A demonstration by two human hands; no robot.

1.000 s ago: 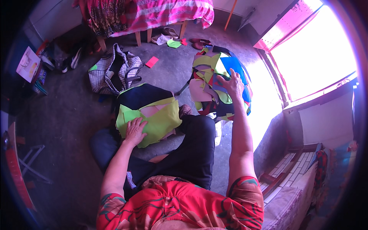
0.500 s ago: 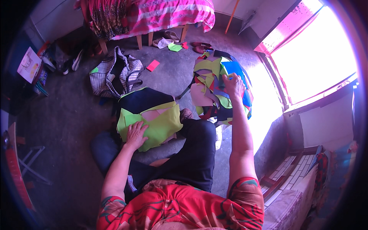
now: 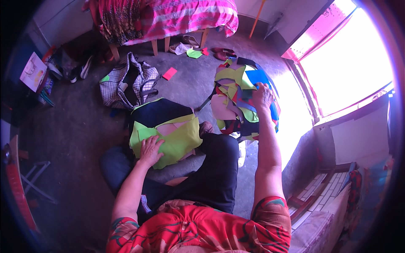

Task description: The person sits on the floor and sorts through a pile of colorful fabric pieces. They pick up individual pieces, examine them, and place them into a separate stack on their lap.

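Observation:
My left hand (image 3: pixel 151 151) lies with fingers spread on a lime-green fabric piece (image 3: pixel 181 141), part of a stack in front of my legs. A black fabric piece (image 3: pixel 162 113) covers the far side of that stack, and a pale pink one shows between. To the right stands a large heap of cut fabric scraps (image 3: pixel 223 106) in lime, pink, red, grey and black. My right hand (image 3: pixel 263 98) is at that heap, its fingers bent together by the lower edge of a blue scrap (image 3: pixel 257 76). What its fingertips pinch, if anything, is too small to make out.
A checked bag (image 3: pixel 114 92) lies with its mouth gaping beyond the stack. A red scrap (image 3: pixel 169 74) lies on the floor beside it. Shoes (image 3: pixel 222 53) and a green scrap (image 3: pixel 194 53) lie near the draped bed (image 3: pixel 190 19). Bright light enters at the doorway (image 3: pixel 346 63).
My right hand has shifted slightly right and nearer to me over the heap, and its fingers look more curled. The left hand stays on the lime-green fabric.

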